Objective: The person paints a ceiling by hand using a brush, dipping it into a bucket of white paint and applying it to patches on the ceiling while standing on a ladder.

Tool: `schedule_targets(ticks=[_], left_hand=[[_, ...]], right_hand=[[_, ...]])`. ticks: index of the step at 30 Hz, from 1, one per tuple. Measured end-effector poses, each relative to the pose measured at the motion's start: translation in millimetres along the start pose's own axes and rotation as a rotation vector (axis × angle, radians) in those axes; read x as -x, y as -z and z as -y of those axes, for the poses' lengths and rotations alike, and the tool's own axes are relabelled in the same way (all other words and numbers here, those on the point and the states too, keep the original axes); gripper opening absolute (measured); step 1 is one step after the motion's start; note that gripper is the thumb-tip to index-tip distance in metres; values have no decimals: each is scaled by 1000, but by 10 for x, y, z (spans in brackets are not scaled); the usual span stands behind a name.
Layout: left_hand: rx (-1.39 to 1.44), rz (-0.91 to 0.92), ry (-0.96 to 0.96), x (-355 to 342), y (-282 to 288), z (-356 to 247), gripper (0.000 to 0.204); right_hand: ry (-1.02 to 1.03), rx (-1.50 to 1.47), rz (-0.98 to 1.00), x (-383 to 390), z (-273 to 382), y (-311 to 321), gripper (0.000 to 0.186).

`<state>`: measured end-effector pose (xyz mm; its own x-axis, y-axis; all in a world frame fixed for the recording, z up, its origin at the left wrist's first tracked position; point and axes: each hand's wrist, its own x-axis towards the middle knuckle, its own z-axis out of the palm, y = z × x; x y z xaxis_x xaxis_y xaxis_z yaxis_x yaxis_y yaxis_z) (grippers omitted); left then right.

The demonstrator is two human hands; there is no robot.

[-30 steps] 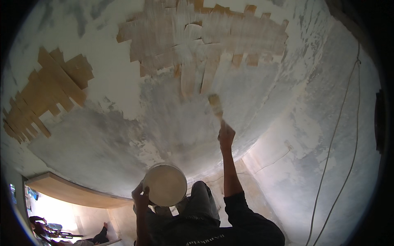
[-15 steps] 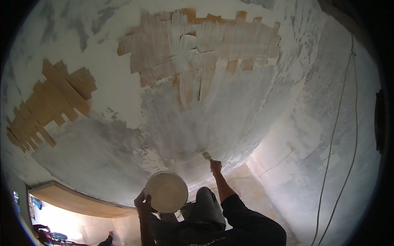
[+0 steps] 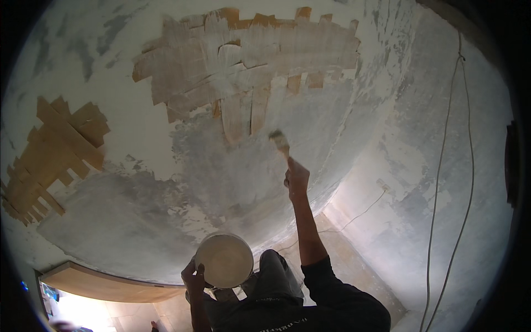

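Observation:
In my right hand is a paintbrush, its handle gripped in my closed fingers and its wide bristles held up at the wall. Whether the bristles touch the surface I cannot tell. My left hand is closed on the rim of a round bucket at my lap, which holds a pale, creamy liquid. Above the brush, overlapping strips of brown paper cling to the wall under a whitish, streaky coat. Grey and white blotches cover the wall below them.
More brown strips, without the white coat, are stuck on the wall at left. Two looped cords hang down at right. A thin cable runs to a socket. A curved wooden board lies at lower left.
My right hand has moved the paintbrush up the wall, closer to the brown strips, with the arm stretched further. The view has shifted slightly. My left hand still holds the bucket.

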<state>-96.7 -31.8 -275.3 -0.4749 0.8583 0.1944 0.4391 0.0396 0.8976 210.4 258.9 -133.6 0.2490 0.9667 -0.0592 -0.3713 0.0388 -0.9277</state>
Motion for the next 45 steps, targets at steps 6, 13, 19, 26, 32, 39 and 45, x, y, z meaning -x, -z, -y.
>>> schedule_targets(ticks=[6, 13, 19, 26, 32, 39, 45], left_hand=[[0, 25, 57, -3, -25, -37, 36], [72, 1, 164, 5, 63, -288, 33], [63, -45, 90, 70, 55, -216, 33], [115, -83, 116, 147, 180, -244, 30], [107, -101, 96, 132, 175, -96, 28], [35, -58, 52, -10, 88, -238, 31], [126, -4, 166, -98, 10, -304, 35]], right_hand=[[110, -125, 94, -85, -50, 54, 33], [-227, 49, 114, -9, -1818, 515, 31], [-441, 235, 55, -69, -2538, 1022, 28], [-138, 613, -37, -338, -2180, 731, 33], [-92, 349, -33, -449, -920, 315, 20], [97, 11, 47, -77, 509, 92, 27], [26, 232, -88, -319, -226, 193, 33]])
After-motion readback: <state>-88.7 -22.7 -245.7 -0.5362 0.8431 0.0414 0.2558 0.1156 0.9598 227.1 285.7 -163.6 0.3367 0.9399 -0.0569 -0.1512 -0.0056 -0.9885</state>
